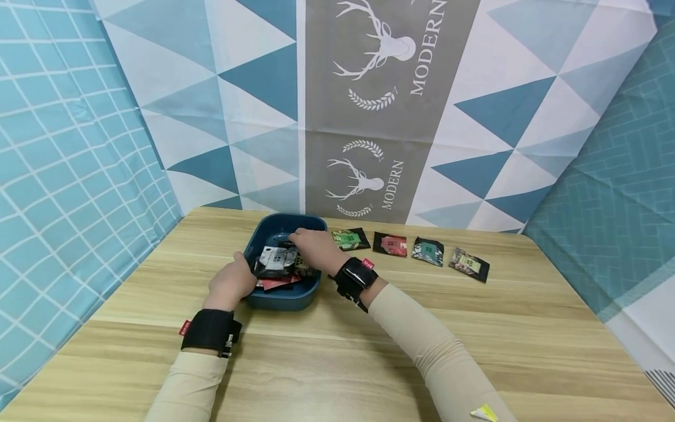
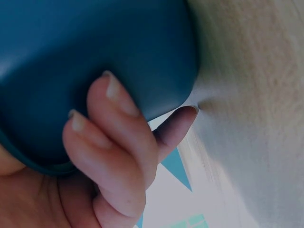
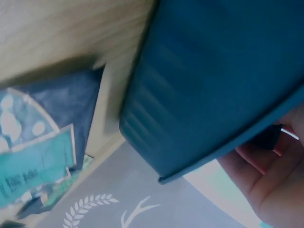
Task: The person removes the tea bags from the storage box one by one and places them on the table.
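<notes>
A dark blue plastic bin (image 1: 282,302) stands on the table with several small packets inside. On top lies a black packet with a white label (image 1: 277,259); a red packet (image 1: 278,283) shows beneath it. My left hand (image 1: 232,284) grips the bin's left side, its fingers (image 2: 118,102) curled against the outer wall in the left wrist view. Reaching over the right rim, my right hand (image 1: 319,249) has its fingertips inside the bin. In the right wrist view, a dark packet corner (image 3: 267,137) shows between its fingers; the rest is hidden.
Right of the bin, packets lie in a row: green-labelled (image 1: 348,238), red-labelled (image 1: 390,244), teal-labelled (image 1: 428,251) and yellow-labelled (image 1: 469,264). The wooden table (image 1: 316,369) meets a patterned wall covering (image 1: 364,117) at the back.
</notes>
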Action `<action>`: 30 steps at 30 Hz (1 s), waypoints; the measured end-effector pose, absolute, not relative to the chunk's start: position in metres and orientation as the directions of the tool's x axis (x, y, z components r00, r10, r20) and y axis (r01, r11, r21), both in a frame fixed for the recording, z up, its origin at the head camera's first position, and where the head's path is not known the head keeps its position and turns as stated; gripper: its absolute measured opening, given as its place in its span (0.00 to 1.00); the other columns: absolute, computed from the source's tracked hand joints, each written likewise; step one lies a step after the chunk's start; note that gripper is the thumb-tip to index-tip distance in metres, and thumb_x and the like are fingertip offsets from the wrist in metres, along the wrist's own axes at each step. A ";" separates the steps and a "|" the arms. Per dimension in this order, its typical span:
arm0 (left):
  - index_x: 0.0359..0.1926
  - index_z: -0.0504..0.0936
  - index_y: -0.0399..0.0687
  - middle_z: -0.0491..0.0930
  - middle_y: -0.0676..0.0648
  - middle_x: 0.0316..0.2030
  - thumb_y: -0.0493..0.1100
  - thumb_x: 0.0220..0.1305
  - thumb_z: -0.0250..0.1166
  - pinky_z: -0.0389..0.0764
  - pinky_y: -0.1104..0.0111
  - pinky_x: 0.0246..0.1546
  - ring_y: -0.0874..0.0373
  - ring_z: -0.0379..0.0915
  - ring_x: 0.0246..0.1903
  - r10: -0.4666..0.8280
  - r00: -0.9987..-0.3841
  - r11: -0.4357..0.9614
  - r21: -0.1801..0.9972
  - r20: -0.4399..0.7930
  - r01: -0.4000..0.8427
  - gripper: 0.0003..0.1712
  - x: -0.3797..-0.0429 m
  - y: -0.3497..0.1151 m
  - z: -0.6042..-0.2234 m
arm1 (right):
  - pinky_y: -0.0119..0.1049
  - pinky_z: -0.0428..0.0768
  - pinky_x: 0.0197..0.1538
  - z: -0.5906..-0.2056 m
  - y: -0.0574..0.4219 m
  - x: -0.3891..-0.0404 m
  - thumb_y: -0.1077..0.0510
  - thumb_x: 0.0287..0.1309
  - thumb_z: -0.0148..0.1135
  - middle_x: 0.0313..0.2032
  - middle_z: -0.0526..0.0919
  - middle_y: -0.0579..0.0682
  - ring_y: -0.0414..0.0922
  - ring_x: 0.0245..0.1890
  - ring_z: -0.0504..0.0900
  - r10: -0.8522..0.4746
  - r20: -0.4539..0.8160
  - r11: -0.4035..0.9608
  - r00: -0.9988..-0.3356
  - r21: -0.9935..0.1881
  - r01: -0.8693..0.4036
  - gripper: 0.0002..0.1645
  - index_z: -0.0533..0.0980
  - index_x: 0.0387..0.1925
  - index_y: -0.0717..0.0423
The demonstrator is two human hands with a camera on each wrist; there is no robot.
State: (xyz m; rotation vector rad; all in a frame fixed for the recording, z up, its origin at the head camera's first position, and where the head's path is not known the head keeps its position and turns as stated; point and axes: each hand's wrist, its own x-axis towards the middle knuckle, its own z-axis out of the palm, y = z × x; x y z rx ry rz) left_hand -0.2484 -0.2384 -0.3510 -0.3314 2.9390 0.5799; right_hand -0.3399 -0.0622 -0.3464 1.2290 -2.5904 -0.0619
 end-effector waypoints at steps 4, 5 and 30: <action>0.67 0.43 0.21 0.76 0.24 0.42 0.42 0.67 0.48 0.73 0.58 0.27 0.44 0.76 0.29 -0.192 -0.963 0.901 0.356 -0.186 -0.249 0.38 -0.249 -0.239 -0.351 | 0.28 0.77 0.34 -0.342 -0.060 -0.335 0.61 0.67 0.47 0.45 0.80 0.46 0.38 0.36 0.80 -0.775 0.261 0.622 -0.575 0.157 -0.767 0.18 0.75 0.55 0.49; 0.67 0.42 0.22 0.76 0.24 0.41 0.42 0.67 0.48 0.73 0.58 0.26 0.44 0.76 0.28 -0.193 -0.962 0.901 0.353 -0.191 -0.251 0.38 -0.249 -0.239 -0.351 | 0.28 0.77 0.33 -0.342 -0.059 -0.334 0.60 0.67 0.47 0.46 0.80 0.46 0.38 0.35 0.80 -0.778 0.263 0.618 -0.571 0.157 -0.770 0.18 0.75 0.55 0.49; 0.67 0.43 0.21 0.75 0.24 0.42 0.44 0.68 0.47 0.73 0.58 0.27 0.44 0.76 0.29 -0.187 -0.965 0.903 0.353 -0.184 -0.242 0.39 -0.250 -0.239 -0.353 | 0.28 0.69 0.23 -0.317 0.004 -0.306 0.65 0.61 0.51 0.40 0.84 0.46 0.39 0.26 0.79 -0.795 0.475 0.533 -0.377 0.250 -0.808 0.17 0.77 0.49 0.52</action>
